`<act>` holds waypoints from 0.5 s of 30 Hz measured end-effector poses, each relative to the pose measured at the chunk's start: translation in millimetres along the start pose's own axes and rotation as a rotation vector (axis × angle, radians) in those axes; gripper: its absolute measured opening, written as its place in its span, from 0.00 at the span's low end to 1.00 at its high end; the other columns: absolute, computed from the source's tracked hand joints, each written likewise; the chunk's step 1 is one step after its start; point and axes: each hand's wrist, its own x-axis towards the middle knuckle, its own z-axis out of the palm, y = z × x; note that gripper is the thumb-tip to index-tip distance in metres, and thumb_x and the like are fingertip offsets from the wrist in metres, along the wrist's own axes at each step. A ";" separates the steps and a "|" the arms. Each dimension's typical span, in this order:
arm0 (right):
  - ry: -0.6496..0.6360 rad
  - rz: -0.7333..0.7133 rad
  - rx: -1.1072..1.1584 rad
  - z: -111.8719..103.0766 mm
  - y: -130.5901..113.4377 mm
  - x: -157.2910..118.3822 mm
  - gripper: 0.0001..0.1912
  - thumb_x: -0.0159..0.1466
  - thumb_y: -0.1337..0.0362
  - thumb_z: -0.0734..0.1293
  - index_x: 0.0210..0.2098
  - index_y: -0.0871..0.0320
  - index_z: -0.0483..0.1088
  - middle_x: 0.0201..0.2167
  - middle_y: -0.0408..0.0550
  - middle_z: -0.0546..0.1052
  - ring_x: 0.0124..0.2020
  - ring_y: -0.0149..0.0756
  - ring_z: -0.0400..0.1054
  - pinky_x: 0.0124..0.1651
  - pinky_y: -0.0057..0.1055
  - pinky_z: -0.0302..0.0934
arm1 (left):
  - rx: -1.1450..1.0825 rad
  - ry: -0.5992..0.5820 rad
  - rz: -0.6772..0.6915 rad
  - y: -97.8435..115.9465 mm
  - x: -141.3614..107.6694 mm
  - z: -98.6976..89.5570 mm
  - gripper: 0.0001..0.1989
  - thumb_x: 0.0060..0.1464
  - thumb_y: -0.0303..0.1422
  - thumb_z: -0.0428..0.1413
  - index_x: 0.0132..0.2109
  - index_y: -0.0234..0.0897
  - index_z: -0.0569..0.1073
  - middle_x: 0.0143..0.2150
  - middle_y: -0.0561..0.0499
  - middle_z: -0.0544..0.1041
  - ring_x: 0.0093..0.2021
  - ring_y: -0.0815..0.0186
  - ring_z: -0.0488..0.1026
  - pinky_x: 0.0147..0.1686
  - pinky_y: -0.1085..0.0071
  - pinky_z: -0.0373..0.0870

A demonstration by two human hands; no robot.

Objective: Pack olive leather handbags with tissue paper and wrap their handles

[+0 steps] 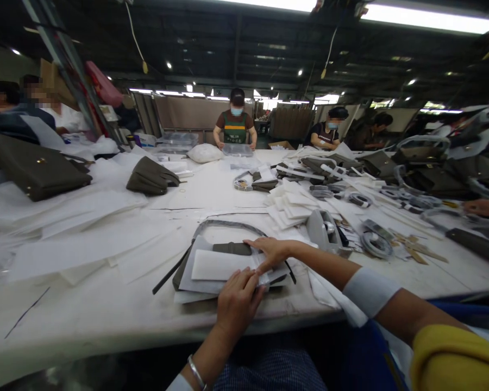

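Under long white tube lights [430, 19], above the broad white table [207, 190], your right hand [274, 252] spreads its fingers while your left hand [238, 298], pinch unclear, touches the rectangular white foam pad [218, 265].

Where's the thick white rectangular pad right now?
Head view, near the table's front edge: the pad lies on the sheet-covered bag, just below the dark flap, with the left hand at its right end.
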 end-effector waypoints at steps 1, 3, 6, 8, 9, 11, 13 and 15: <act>0.002 -0.006 0.009 -0.5 1.7 1.9 0.62 0.50 0.43 0.74 0.72 0.60 0.40 0.68 0.67 0.56 0.67 0.61 0.51 0.66 0.52 0.47 | -0.001 -0.001 -0.005 0.4 0.3 -0.5 0.09 0.61 0.34 0.56 0.48 0.41 0.73 0.49 0.48 0.79 0.51 0.58 0.76 0.57 0.59 0.70; 0.018 -0.034 0.040 -1.2 3.9 3.2 0.57 0.54 0.45 0.72 0.72 0.62 0.42 0.67 0.67 0.58 0.66 0.57 0.54 0.66 0.49 0.49 | -0.002 -0.001 -0.008 1.0 1.0 -1.6 0.08 0.61 0.34 0.56 0.47 0.41 0.73 0.49 0.48 0.79 0.50 0.58 0.76 0.57 0.59 0.70; 0.105 -0.028 0.076 1.5 0.0 -4.8 0.47 0.61 0.51 0.68 0.71 0.64 0.46 0.66 0.65 0.61 0.65 0.53 0.57 0.66 0.47 0.50 | -0.007 0.002 -0.002 0.4 1.3 -3.0 0.08 0.61 0.35 0.56 0.47 0.41 0.73 0.49 0.47 0.79 0.49 0.58 0.77 0.56 0.59 0.71; 0.163 -0.010 0.080 7.7 -6.8 -16.5 0.46 0.62 0.49 0.67 0.71 0.61 0.46 0.68 0.62 0.57 0.69 0.54 0.50 0.68 0.53 0.43 | -0.012 -0.002 0.004 -1.2 0.8 -3.2 0.10 0.61 0.35 0.56 0.49 0.40 0.73 0.49 0.46 0.79 0.49 0.58 0.77 0.55 0.58 0.72; 0.176 -0.013 0.079 12.5 -10.5 -23.1 0.48 0.61 0.46 0.68 0.71 0.59 0.45 0.70 0.61 0.54 0.70 0.55 0.45 0.68 0.56 0.38 | -0.013 -0.006 0.010 -2.4 0.3 -3.1 0.10 0.61 0.35 0.56 0.49 0.40 0.73 0.49 0.45 0.79 0.50 0.58 0.77 0.55 0.58 0.72; 0.186 -0.027 0.077 24.2 -16.8 -35.3 0.51 0.58 0.42 0.69 0.71 0.56 0.46 0.71 0.59 0.50 0.72 0.57 0.38 0.68 0.60 0.31 | -0.012 -0.019 0.025 -4.8 -0.6 -2.8 0.11 0.62 0.35 0.56 0.50 0.39 0.72 0.50 0.45 0.79 0.50 0.57 0.77 0.55 0.59 0.72; 0.209 -0.021 0.079 36.3 -20.6 -43.5 0.50 0.58 0.41 0.69 0.70 0.55 0.49 0.71 0.58 0.49 0.72 0.57 0.36 0.68 0.61 0.30 | -0.011 -0.039 0.040 -6.9 -1.3 -2.7 0.11 0.61 0.34 0.57 0.50 0.39 0.72 0.51 0.45 0.79 0.51 0.58 0.76 0.56 0.59 0.71; 0.242 -0.011 0.077 45.6 -22.3 -46.7 0.45 0.61 0.42 0.67 0.70 0.55 0.52 0.71 0.59 0.48 0.72 0.57 0.35 0.68 0.60 0.30 | -0.013 -0.064 0.056 -8.1 -1.6 -3.3 0.11 0.60 0.31 0.57 0.51 0.38 0.71 0.52 0.46 0.78 0.53 0.59 0.75 0.57 0.60 0.70</act>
